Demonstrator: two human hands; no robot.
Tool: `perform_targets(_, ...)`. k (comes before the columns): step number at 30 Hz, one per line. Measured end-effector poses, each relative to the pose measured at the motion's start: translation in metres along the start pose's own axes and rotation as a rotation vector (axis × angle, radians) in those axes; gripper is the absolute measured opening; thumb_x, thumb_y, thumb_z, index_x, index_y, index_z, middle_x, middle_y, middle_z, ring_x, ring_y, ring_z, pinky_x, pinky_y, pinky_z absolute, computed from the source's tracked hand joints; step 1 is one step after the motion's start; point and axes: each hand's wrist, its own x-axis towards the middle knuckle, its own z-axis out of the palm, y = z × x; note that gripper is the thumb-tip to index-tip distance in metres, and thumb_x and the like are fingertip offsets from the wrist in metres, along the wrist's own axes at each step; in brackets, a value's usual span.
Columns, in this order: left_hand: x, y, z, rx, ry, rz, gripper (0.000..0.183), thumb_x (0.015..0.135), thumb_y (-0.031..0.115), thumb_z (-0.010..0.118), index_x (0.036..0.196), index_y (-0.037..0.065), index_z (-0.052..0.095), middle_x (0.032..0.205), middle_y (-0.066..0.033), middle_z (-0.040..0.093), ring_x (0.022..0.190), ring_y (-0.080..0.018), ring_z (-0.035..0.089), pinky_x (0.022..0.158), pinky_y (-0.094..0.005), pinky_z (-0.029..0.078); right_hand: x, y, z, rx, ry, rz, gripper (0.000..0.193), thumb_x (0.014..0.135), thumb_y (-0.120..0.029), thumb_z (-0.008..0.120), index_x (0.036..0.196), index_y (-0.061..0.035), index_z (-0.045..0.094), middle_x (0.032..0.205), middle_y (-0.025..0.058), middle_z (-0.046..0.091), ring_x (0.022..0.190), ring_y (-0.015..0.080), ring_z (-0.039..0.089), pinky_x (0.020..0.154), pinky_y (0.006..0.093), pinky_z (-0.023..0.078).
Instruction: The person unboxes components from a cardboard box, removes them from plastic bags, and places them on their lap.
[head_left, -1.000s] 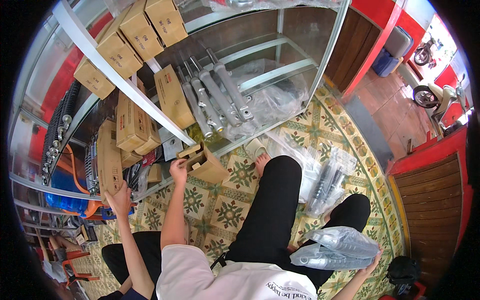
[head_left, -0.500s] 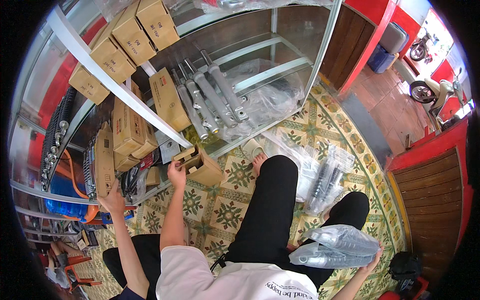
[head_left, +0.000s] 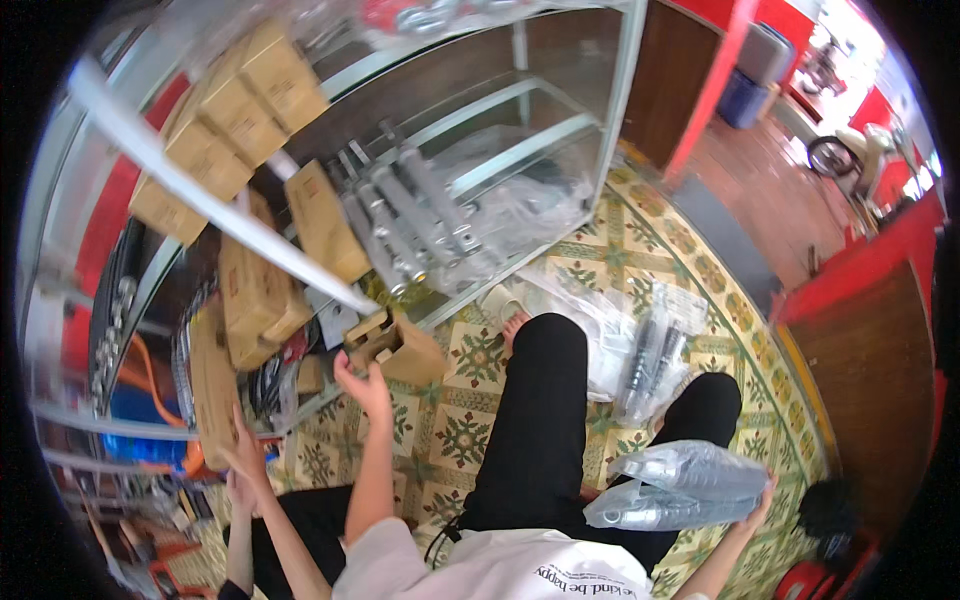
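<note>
My left hand (head_left: pixel 368 388) is raised with fingers apart beside the open top of an upright cardboard box (head_left: pixel 418 352), holding nothing; whether a fingertip brushes the flap is unclear. Over my right thigh, my right hand (head_left: pixel 758 512) grips the end of bagged shock absorbers (head_left: pixel 665 487), two wrapped bundles lying together in clear plastic. To my left, a co-worker's hands (head_left: pixel 245 462) are at the lower end of a long, narrow cardboard box (head_left: pixel 213 390), tilted near the shelf edge.
A glass-and-metal display shelf (head_left: pixel 540 245) holds grey fork tubes (head_left: pixel 410 200) and several cardboard boxes (head_left: pixel 262 95). More bagged shock absorbers (head_left: pixel 655 355) lie on the patterned tile floor (head_left: pixel 478 350) beyond my knees. A wooden door (head_left: pixel 865 390) stands at right; a motorcycle (head_left: pixel 850 155) is outside.
My left hand has come off the box flap and its fingers have spread. The co-worker's long box has moved nearer, and a second co-worker's hand now shows at it.
</note>
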Motion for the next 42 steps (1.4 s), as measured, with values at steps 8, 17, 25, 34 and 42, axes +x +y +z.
perform_targets(8, -0.164, 0.256, 0.039, -0.410, -0.853, 0.587, 0.042, 0.072, 0.011, 0.065, 0.112, 0.002, 0.055, 0.119, -0.0157, 0.055, 0.111, -0.0306, 0.052, 0.099, -0.0408, 0.039, 0.028, -0.003, 0.051, -0.039, -0.125, -0.049, 0.032, 0.077, -0.014, 0.067, 0.107, -0.0074, 0.058, 0.116, 0.0128, 0.060, 0.113, 0.0300, 0.056, 0.098, 0.0413, 0.044)
perform_targets(17, -0.331, 0.344, 0.031, 0.004, -1.856, 1.184, 0.112, 0.069, 0.053, 0.078, 0.151, 0.004, 0.018, 0.125, -0.0249, 0.045, 0.103, -0.0403, 0.057, 0.087, -0.0462, 0.049, 0.029, -0.061, 0.074, -0.128, -0.225, 0.034, 0.024, 0.077, -0.007, 0.070, 0.099, -0.0049, 0.061, 0.108, 0.0172, 0.065, 0.105, 0.0309, 0.062, 0.094, 0.0420, 0.050)
perform_targets(25, -0.368, 0.308, 0.007, -0.044, -1.757, 0.967, 0.123, 0.059, 0.055, 0.084, 0.150, 0.004, 0.018, 0.117, -0.0213, 0.047, 0.099, -0.0377, 0.059, 0.077, -0.0455, 0.053, 0.053, -0.074, 0.112, -0.204, -0.467, 0.065, 0.027, 0.081, -0.012, 0.071, 0.105, -0.0012, 0.064, 0.104, 0.0147, 0.068, 0.102, 0.0256, 0.064, 0.091, 0.0389, 0.050)
perform_targets(34, -0.371, 0.259, 0.016, -0.285, -1.694, 0.691, 0.118, 0.056, 0.039, 0.090, 0.143, -0.008, 0.025, 0.117, -0.0253, 0.051, 0.105, -0.0394, 0.057, 0.088, -0.0440, 0.049, 0.049, -0.046, 0.126, -0.094, 0.068, -0.188, 0.051, 0.100, -0.049, 0.043, 0.122, -0.0040, 0.056, 0.112, 0.0104, 0.063, 0.095, 0.0191, 0.063, 0.079, 0.0338, 0.053)
perform_targets(42, -0.369, 0.263, 0.012, -0.219, -1.632, 0.699, 0.117, 0.055, 0.042, 0.089, 0.141, -0.009, 0.029, 0.117, -0.0271, 0.050, 0.105, -0.0414, 0.057, 0.088, -0.0446, 0.049, 0.017, -0.010, 0.083, -0.268, 0.504, -0.335, 0.055, 0.101, -0.052, 0.032, 0.124, -0.0059, 0.050, 0.112, 0.0091, 0.060, 0.095, 0.0185, 0.059, 0.081, 0.0346, 0.048)
